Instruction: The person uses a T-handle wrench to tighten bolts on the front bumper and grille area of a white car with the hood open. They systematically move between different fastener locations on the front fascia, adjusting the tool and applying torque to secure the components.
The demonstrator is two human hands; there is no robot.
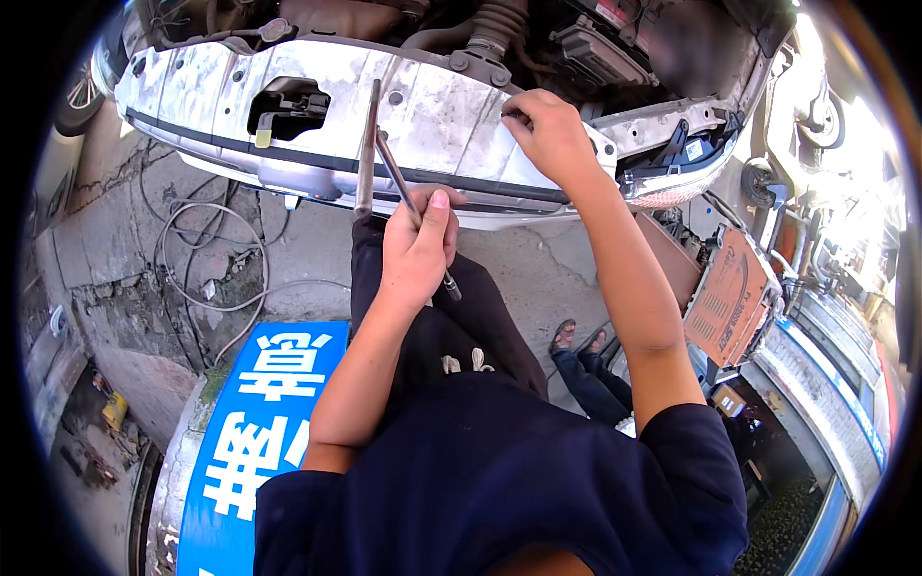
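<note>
My left hand [419, 248] is closed around two long metal tools: a thick grey rod [368, 144] pointing up and a thinner bar [396, 173] crossing it. Both lean against the silver front panel [423, 106] of a car with its bonnet open. My right hand [545, 130] rests on the panel's upper edge, to the right, fingers curled at a fastener I cannot make out. A black latch opening [288, 108] with a small yellow tab lies left of the tools.
Engine hoses and a black box [595, 48] sit behind the panel. A headlight [672, 182] is at right. Loose cables [211, 259] lie on cracked concrete at left. A blue sign [259, 422] is below. Another person's sandalled feet [576, 338] stand at right.
</note>
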